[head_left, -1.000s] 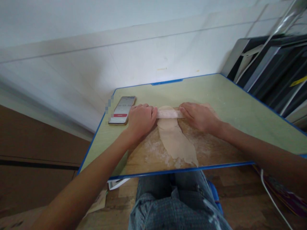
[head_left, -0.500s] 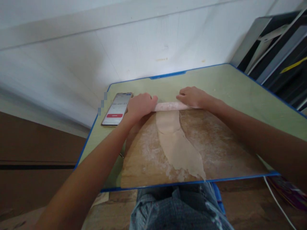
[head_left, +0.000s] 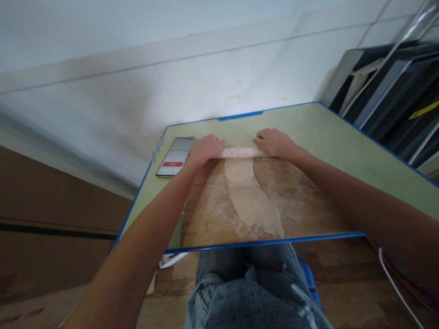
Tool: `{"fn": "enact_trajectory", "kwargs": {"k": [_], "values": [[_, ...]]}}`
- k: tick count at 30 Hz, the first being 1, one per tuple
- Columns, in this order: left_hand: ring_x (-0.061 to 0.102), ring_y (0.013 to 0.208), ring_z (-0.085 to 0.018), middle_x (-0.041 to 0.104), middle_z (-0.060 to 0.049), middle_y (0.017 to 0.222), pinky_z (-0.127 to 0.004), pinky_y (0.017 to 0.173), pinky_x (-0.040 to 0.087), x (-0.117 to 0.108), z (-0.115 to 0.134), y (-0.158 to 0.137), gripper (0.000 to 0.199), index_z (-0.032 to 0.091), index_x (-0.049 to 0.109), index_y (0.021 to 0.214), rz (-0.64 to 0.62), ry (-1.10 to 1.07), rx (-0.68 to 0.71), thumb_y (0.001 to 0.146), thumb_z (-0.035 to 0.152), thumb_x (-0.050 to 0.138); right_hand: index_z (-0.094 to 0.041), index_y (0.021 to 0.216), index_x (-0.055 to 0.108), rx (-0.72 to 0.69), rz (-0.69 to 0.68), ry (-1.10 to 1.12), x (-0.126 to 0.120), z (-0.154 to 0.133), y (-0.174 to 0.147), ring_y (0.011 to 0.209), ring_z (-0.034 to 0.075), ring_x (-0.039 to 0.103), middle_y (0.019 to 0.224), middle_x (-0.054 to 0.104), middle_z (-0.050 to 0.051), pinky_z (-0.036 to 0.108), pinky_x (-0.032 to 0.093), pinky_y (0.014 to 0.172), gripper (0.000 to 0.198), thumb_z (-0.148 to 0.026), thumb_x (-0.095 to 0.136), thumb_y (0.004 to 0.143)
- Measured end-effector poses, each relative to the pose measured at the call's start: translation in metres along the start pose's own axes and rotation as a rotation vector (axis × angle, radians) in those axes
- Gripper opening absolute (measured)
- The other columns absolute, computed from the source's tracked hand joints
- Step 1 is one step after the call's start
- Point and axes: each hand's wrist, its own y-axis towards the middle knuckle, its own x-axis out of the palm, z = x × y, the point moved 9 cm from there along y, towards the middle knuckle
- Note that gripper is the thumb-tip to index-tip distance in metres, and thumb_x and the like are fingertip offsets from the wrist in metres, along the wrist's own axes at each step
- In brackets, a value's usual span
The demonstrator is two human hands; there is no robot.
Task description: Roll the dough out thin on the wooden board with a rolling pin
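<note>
A pale, flour-dusted rolling pin [head_left: 239,153] lies crosswise at the far end of a wooden board [head_left: 209,208]. My left hand [head_left: 207,148] is closed over its left end, and my right hand [head_left: 273,141] grips the right end with curled fingers. Under the pin, a long flat strip of dough [head_left: 252,201] runs toward me, widening to a ragged near end close to the board's front edge. Loose flour is smeared on the wood at both sides of the strip.
A phone [head_left: 176,155] with a running timer lies left of my left hand. Board and phone rest on a light green table [head_left: 343,151] with a blue rim. A white wall [head_left: 219,82] stands behind it. Dark flat panels [head_left: 387,96] lean at the right.
The camera view has shifted a little, so the table sits differently in frame. Both hands keep hold of the rolling pin at the far end of the dough.
</note>
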Motion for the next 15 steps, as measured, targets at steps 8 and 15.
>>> {"fn": "enact_trajectory", "kwargs": {"k": [8, 15], "values": [[0.065, 0.094, -0.030, 0.068, -0.018, 0.100, -0.039, 0.074, 0.047, -0.011, 0.013, -0.064, 0.054, 0.009, 0.067, 0.100, 0.222, 0.159, 0.064, 0.095, 0.028, 0.017, -0.015, 0.099, 0.067, -0.130, 0.016, -0.096, -0.015, -0.025, -0.058, 0.090, 0.026, 0.064, 0.105, 0.068, 0.015, 0.033, 0.043, 0.068, 0.050, -0.033, 0.020, 0.095], [0.061, 0.098, -0.028, 0.065, -0.015, 0.101, -0.037, 0.077, 0.044, -0.009, 0.019, -0.082, 0.053, 0.013, 0.065, 0.103, 0.240, 0.195, 0.198, 0.097, 0.031, 0.015, -0.019, 0.097, 0.065, -0.250, 0.019, -0.119, -0.018, -0.033, -0.075, 0.094, 0.024, 0.062, 0.101, 0.069, 0.010, 0.032, 0.041, 0.069, 0.050, -0.039, 0.019, 0.097]]}}
